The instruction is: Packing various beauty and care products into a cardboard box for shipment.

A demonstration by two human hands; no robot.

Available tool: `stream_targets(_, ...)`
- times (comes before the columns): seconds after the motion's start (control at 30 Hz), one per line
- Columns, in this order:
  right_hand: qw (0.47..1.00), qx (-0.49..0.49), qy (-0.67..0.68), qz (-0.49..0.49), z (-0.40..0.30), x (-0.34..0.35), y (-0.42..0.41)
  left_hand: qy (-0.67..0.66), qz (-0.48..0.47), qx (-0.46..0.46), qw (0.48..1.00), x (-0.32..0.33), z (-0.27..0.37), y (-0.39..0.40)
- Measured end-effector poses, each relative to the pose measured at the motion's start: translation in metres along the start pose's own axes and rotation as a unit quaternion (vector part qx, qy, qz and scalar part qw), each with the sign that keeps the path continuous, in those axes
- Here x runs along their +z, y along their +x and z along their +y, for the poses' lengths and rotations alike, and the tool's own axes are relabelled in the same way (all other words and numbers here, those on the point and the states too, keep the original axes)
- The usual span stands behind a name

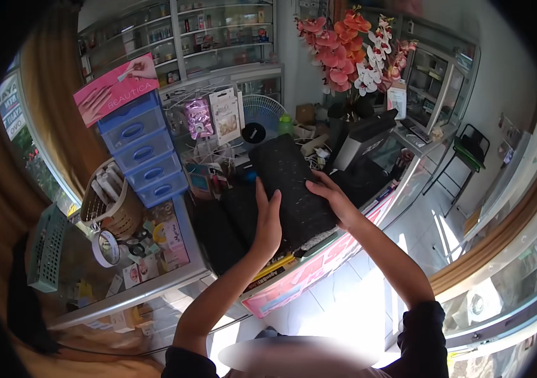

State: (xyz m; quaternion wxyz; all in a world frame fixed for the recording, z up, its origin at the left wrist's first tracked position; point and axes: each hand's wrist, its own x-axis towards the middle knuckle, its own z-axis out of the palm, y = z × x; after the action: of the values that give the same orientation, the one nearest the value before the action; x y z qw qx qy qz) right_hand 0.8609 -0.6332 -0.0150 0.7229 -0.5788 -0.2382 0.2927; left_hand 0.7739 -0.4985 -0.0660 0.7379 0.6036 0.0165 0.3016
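Both hands are on a black wrapped package (292, 182) with a speckled surface, tilted above the glass counter. My left hand (268, 219) presses along its left side, thumb towards the top face. On the opposite side, my right hand (335, 198) grips the edge with its thumb on top. A grey, bubbly-looking strip (315, 241) shows at the package's near end. More black bundles (230, 222) lie on the counter left of the package. What lies beneath the package is hidden.
Left of my hands stand a blue drawer tower (143, 151), a woven basket (110, 203), a tape roll (106, 248) and a green plastic basket (47, 250). Beyond are a fan (263, 107), a green bottle (285, 125), artificial orchids (339, 56) and a grey-black box (362, 141). A stool (467, 151) stands right.
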Motion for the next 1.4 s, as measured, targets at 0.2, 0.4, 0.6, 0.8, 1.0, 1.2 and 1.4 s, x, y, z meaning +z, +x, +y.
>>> stream_targets(0.2, 0.981, 0.005, -0.114, -0.158, -0.017, -0.071, 0.087, 0.027, 0.068, -0.028, 0.997, -0.012, -0.021, 0.036)
stream_targets(0.4, 0.906, -0.020, -0.247, -0.343, -0.025, -0.107, 0.164, 0.057, 0.205, 0.023, 0.977, -0.006, -0.012, 0.042)
stream_targets(0.6, 0.779, 0.007, -0.338, -0.528, -0.003, -0.089, 0.205, 0.106, 0.267, 0.115, 0.951, 0.015, -0.017, 0.040)
stream_targets(0.8, 0.702, 0.012, -0.341, -0.625, 0.020, -0.075, 0.226, 0.262, 0.275, 0.142, 0.914, 0.043, -0.030, 0.036)
stream_targets(1.0, 0.722, 0.016, -0.332, -0.607, 0.031, -0.075, 0.229, 0.506, 0.122, 0.101, 0.848, 0.038, -0.037, 0.047)
stream_targets(1.2, 0.729, -0.120, -0.415, -0.531, 0.033, -0.080, 0.207, 0.678, 0.035, 0.035, 0.734, 0.037, -0.050, 0.041)
stream_targets(1.4, 0.705, -0.396, -0.470, -0.354, 0.044, -0.094, 0.186, 0.707, 0.023, 0.055, 0.705, 0.033, -0.059, 0.041)
